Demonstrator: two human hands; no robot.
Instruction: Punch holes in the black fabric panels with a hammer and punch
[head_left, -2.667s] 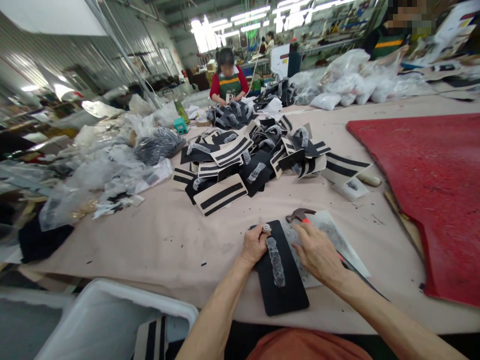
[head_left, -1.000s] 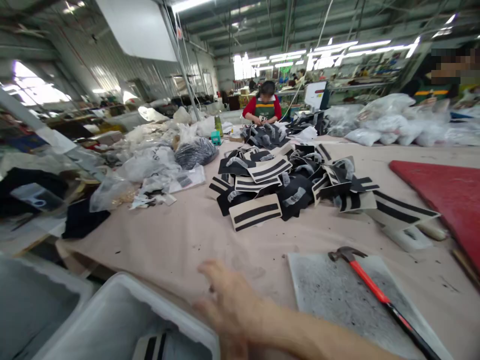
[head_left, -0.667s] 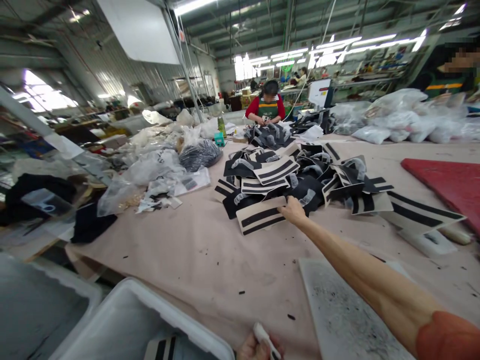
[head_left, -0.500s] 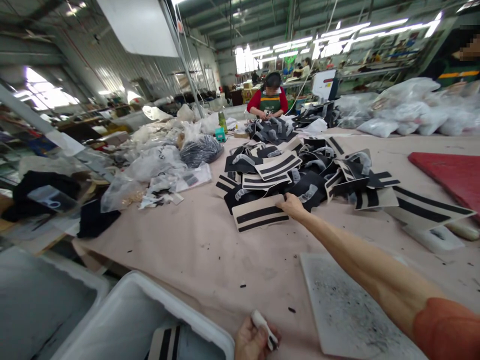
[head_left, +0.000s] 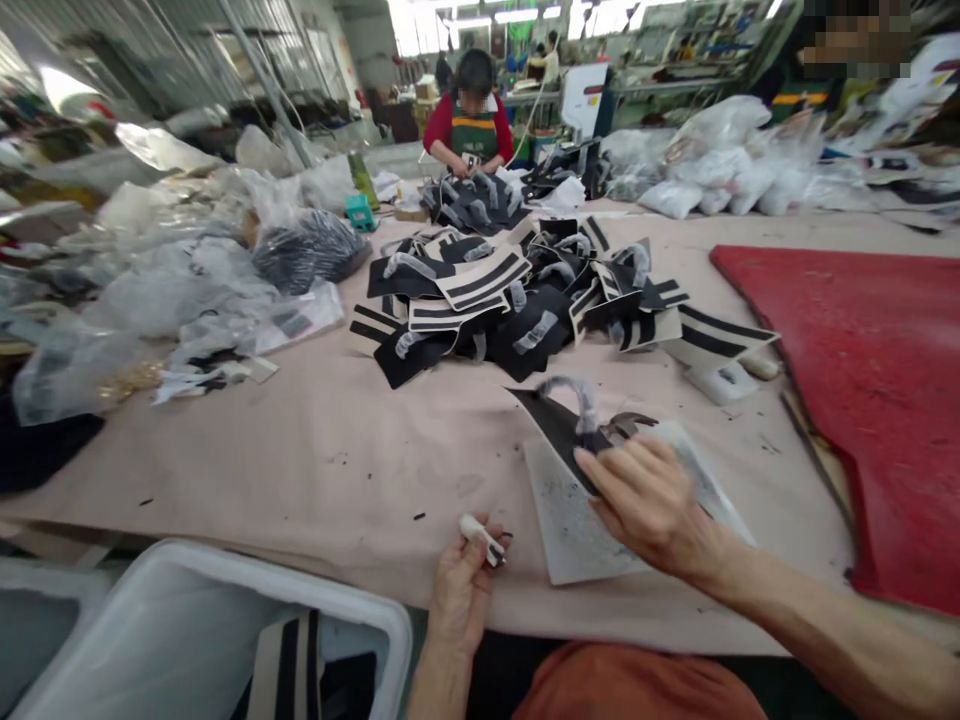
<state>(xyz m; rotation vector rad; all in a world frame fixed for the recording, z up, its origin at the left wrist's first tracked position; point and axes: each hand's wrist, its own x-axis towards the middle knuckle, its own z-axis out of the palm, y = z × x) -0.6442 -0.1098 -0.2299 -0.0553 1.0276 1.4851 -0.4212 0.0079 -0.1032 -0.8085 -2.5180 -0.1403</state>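
My right hand (head_left: 651,500) grips a black panel (head_left: 559,425) with a grey mesh loop and holds it tilted over the grey slab (head_left: 577,520) in front of me. A hammer head (head_left: 628,422) shows just behind the panel on the slab. My left hand (head_left: 465,580) rests at the table's near edge, pinching a small white object (head_left: 481,535) between its fingers. Further back lies a heap of black and cream striped panels (head_left: 517,295).
A white bin (head_left: 225,610) holding a striped piece stands at the near left. A red mat (head_left: 855,370) covers the table's right side. Plastic bags (head_left: 187,290) crowd the left. A person in a red top (head_left: 471,120) works at the far end.
My right hand reached out to the heap, took a panel and drew it back over the slab. My left hand stayed at the near edge with the small white object. The view tipped downward.
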